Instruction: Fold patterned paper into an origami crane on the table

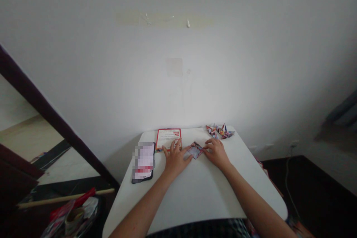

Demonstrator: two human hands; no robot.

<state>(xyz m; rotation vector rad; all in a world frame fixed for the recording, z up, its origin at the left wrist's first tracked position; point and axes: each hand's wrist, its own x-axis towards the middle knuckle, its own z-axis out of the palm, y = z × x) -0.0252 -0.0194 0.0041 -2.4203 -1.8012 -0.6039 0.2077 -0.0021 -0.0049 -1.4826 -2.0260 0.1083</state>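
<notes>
A small folded paper square (pixel 195 150), printed on parts and pale in the middle, lies turned like a diamond on the white table (pixel 192 189). At its left side is my left hand (pixel 176 159), fingers spread, with the thumb and one finger touching the paper. Its other fingers reach over the lower edge of a red-bordered card (pixel 169 136). My right hand (pixel 216 152) has its fingers bent together at the paper's right corner, pinching it. Beyond that hand, folded paper cranes (pixel 220 131) in patterned paper sit at the table's back right.
A phone (pixel 143 161) with a blurred screen lies left of my left hand. The wall (pixel 184 93) rises behind the table. On the floor at left are a bin with rubbish (pixel 76 215) and a wooden stick (pixel 36 203). A cable (pixel 288 178) hangs at right.
</notes>
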